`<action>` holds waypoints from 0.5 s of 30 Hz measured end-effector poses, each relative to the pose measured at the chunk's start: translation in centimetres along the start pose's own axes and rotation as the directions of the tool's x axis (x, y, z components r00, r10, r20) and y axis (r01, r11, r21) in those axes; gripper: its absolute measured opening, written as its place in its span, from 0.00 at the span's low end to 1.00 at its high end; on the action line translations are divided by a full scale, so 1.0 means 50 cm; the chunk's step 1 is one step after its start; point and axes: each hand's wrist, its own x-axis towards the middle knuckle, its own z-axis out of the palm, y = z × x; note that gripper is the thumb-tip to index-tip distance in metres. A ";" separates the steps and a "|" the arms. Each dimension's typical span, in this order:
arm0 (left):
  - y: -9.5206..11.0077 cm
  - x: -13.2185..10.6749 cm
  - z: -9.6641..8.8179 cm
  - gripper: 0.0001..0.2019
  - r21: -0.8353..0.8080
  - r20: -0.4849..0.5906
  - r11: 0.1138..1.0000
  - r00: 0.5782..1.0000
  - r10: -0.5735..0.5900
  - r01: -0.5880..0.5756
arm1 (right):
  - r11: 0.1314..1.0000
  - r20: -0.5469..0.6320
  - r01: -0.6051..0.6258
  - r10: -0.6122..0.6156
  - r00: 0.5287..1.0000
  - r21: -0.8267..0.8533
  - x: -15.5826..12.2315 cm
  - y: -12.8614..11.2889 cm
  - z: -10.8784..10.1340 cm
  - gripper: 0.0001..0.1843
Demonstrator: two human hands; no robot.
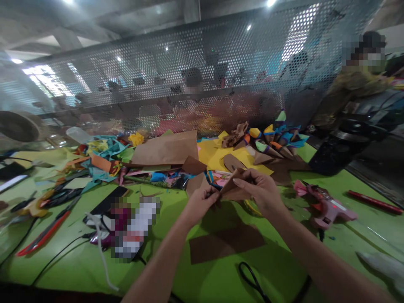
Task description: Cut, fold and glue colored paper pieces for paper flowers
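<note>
My left hand [202,204] and my right hand [259,187] are together above the green table, each pinching a piece of brown paper [233,192]. The paper looks folded or bent where the right fingers press its upper edge. Another brown flap [196,183] shows just behind the left fingers; whether it belongs to the same piece, I cannot tell. Below both hands, a flat brown paper strip [227,244] lies on the table [176,269]. Part of a yellow ring-shaped thing [253,209] shows under the right hand.
Right: a pink glue gun [331,208], a red pen [375,203], a dark bottle [334,147]. Left: a red cutter [47,235], a black phone [109,202], cables. Behind: large brown paper [167,149], yellow sheets [217,153], paper cones [277,145], a perforated panel [151,63]. A person stands far right.
</note>
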 end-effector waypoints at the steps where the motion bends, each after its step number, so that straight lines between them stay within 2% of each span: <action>1: 0.001 0.000 -0.001 0.15 0.001 -0.001 1.000 1.000 0.004 -0.004 | 1.000 -0.001 0.006 -0.006 1.000 -0.005 0.000 0.000 0.000 0.13; 5: 0.004 -0.001 -0.005 0.15 -0.034 -0.009 0.999 1.000 0.003 -0.003 | 0.999 -0.008 0.018 -0.019 1.000 -0.027 -0.001 -0.005 -0.002 0.14; 10: 0.009 -0.004 -0.010 0.17 -0.088 -0.060 0.996 0.998 -0.030 0.025 | 1.000 -0.042 -0.029 0.030 0.999 0.009 0.001 -0.018 -0.005 0.16; 15: 0.011 -0.004 0.004 0.24 -0.028 -0.049 0.999 0.999 0.018 -0.020 | 1.000 0.023 -0.020 0.021 1.000 -0.021 0.001 0.002 -0.002 0.15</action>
